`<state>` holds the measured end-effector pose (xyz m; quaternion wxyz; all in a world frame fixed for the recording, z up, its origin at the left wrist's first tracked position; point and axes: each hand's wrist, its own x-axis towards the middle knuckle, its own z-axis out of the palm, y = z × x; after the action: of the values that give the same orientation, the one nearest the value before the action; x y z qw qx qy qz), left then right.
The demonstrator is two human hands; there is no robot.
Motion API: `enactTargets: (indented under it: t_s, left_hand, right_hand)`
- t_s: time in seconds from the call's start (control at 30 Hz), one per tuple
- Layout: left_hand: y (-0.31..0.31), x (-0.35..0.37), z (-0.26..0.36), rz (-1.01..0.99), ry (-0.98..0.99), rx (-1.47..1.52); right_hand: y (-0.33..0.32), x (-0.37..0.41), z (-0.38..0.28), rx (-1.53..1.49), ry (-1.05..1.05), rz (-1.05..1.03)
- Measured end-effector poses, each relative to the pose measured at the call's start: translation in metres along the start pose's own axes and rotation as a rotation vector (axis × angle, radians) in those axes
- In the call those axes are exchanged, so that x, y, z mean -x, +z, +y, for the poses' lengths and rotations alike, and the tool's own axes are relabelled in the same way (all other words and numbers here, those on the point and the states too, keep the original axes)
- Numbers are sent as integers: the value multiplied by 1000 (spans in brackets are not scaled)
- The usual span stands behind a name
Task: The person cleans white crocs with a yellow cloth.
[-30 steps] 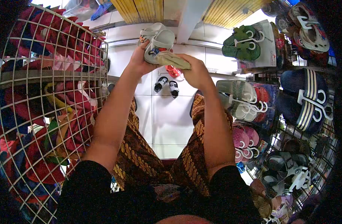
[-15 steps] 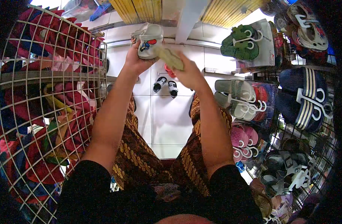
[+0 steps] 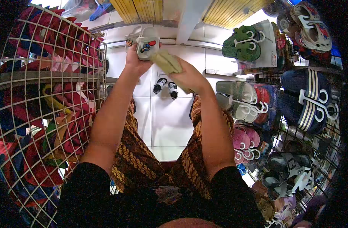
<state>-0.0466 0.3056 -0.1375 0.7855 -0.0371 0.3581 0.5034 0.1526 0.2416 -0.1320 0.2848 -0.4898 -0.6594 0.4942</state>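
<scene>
My left hand (image 3: 137, 64) is closed around a pair of white clogs (image 3: 148, 42), held up in front of me. The nearer clog carries red and blue cartoon decorations, and part of the other shows behind it. A folded olive-yellow cloth (image 3: 168, 63) is gripped in my right hand (image 3: 192, 77). The cloth's front end is at the right side of the nearer clog, slightly blurred; whether it touches is hard to tell. Its tail hangs below my right palm.
Black-and-white sandals (image 3: 166, 88) lie on the white tiled floor (image 3: 166, 121) between my legs. At left stands a wire grid (image 3: 48, 76) with red and coloured goods behind it. Green sandals (image 3: 242, 43), navy striped slides (image 3: 308, 100) and other footwear hang at right.
The cloth and my right hand have shifted slightly left and down along the clog. The red item seen on the floor before is now hidden behind the cloth and hand.
</scene>
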Motion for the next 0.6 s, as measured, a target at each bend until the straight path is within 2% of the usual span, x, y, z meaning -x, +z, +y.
enactTargets:
  t_s: [0.1,0.13,0.17,0.2,0.23,0.27,0.33,0.4,0.43,0.5,0.53,0.6]
  left_hand:
    - [-4,-4,6,-31,-18,55]
    - [2,-1,4,-41,-38,83]
    - [6,2,1,-52,-58,112]
    - [4,1,-2,27,-1,-48]
    - [-2,-5,-1,-11,-23,-2]
    - [-11,-13,3,-47,-47,43]
    - [-16,-17,4,-125,-62,85]
    - [0,-2,-3,-12,20,-53]
    - [8,3,-5,43,61,-121]
    - [4,-4,-6,-88,70,-103]
    - [1,-7,-6,-152,72,-97]
    - [1,-8,-8,-126,99,-99]
  right_hand:
    - [-11,-4,-34,-124,424,201]
    - [-12,-5,-44,-283,493,259]
    - [-4,-5,-33,-158,408,218]
    - [7,-4,-12,-35,322,181]
    - [13,-2,-1,86,239,146]
    - [5,3,-6,232,102,26]
    - [-9,4,-29,69,175,107]
    - [-14,-3,-29,-44,275,191]
    - [-11,0,-25,-2,259,147]
    - [-3,4,-30,83,226,65]
    - [-2,3,-31,102,257,101]
    - [2,0,-34,138,321,169]
